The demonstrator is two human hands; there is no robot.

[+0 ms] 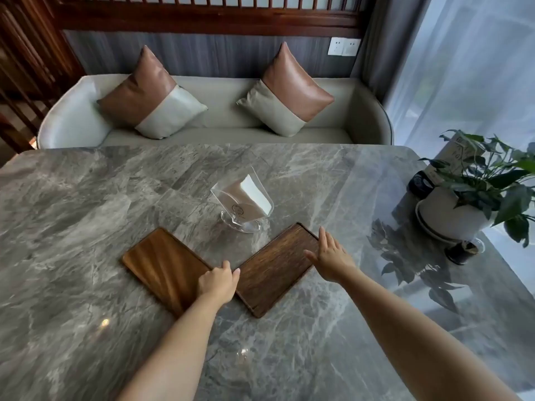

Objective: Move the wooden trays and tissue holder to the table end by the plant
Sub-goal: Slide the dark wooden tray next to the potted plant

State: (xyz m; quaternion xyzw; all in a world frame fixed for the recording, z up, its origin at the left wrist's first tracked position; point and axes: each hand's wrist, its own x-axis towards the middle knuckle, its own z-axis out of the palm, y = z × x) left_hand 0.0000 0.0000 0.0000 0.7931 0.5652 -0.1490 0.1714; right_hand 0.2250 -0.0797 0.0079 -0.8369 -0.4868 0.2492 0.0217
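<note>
Two flat wooden trays lie in a V on the grey marble table (86, 215). The lighter tray (162, 263) is on the left, the darker tray (275, 270) on the right, and their near corners almost touch. My left hand (217, 283) rests on the lighter tray's right edge with fingers curled over it. Above the darker tray's far right corner, my right hand (330, 257) has its fingers spread and grips nothing. A clear tissue holder (243, 205) with white tissues stands upright just behind the trays.
A potted plant (474, 198) in a white pot stands at the table's right end, with a dark jar (419, 182) behind it and a small dark cup (461, 251) in front. A sofa (220, 111) with two cushions runs along the far edge.
</note>
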